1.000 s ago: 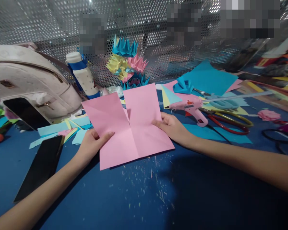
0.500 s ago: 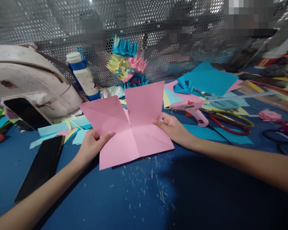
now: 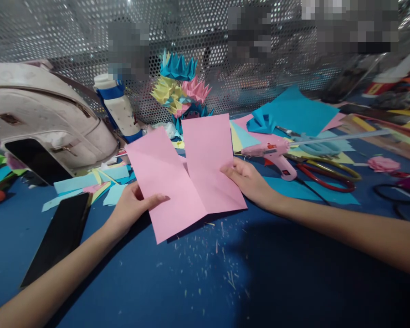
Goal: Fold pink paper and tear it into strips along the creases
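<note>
A sheet of pink paper [image 3: 171, 182], creased down its middle and split from the top edge partway down, is held up between my two hands just above the blue table. My left hand [image 3: 131, 205] pinches its left edge, thumb on the front face and fingers behind. On the right edge my right hand [image 3: 244, 177] grips the same way, thumb in front. The two upper flaps stand apart, the right one more upright. A pink glue gun [image 3: 271, 152] lies just beyond my right hand. Fingers behind the sheet are mostly hidden.
Paper scraps [image 3: 92, 182] and a black phone [image 3: 59, 232] lie left, by a backpack [image 3: 44, 114] and a bottle [image 3: 118, 107]. Folded paper flowers [image 3: 179, 86] stand behind. Scissors [image 3: 328, 175] and blue paper [image 3: 300, 109] lie right. Tiny shreds dot the blue table [image 3: 130, 291].
The pink paper's two halves have folded closer together along the middle crease. Its left half has shifted right and tilted, and my left hand has moved slightly right with it.
</note>
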A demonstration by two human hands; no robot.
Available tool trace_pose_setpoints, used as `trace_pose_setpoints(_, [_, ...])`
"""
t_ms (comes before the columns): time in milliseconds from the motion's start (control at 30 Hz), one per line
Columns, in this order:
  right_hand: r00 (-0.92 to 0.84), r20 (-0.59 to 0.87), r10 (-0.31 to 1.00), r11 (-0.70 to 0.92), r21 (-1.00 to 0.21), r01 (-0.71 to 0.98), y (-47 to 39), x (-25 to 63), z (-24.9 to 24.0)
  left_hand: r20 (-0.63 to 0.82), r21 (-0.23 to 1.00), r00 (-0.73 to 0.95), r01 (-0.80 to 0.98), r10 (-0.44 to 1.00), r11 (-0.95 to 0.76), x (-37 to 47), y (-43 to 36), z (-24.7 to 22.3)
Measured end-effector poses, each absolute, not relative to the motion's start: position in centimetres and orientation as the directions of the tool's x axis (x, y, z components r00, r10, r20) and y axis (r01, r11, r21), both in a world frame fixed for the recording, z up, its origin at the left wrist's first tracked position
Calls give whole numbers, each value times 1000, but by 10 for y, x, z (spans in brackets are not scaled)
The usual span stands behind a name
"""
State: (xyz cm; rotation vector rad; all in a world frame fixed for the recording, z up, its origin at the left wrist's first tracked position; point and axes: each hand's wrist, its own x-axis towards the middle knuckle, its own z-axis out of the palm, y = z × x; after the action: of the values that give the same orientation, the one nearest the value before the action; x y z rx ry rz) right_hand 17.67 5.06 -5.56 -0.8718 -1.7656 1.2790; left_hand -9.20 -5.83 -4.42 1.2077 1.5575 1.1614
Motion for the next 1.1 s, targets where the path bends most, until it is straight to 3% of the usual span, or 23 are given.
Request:
trace_pose_setpoints(100, [-456,172,873,230,-970,75,48,177,-53,-94,964,-172,230,981,133,-92,-58,-46])
trace_pose_setpoints(300, [-622,97,777,268,-945,187,45,176,-49,2,987,-272,157,962,43,-94,-56,-53])
trace_pose_setpoints(467, [-525,99,845,236,-950,202,47,177,-52,-43,980,-281,174,959,95,-96,-56,-54])
trace_pose_setpoints(667, [-541,94,836,179,-978,108,48,175,-53,-25,966,-296,240,955,100,-93,-58,-50])
trace_pose_setpoints(1100, [-537,98,838,181,-978,103,49,175,-54,-30,960,-325,253,945,118,-93,-57,-51])
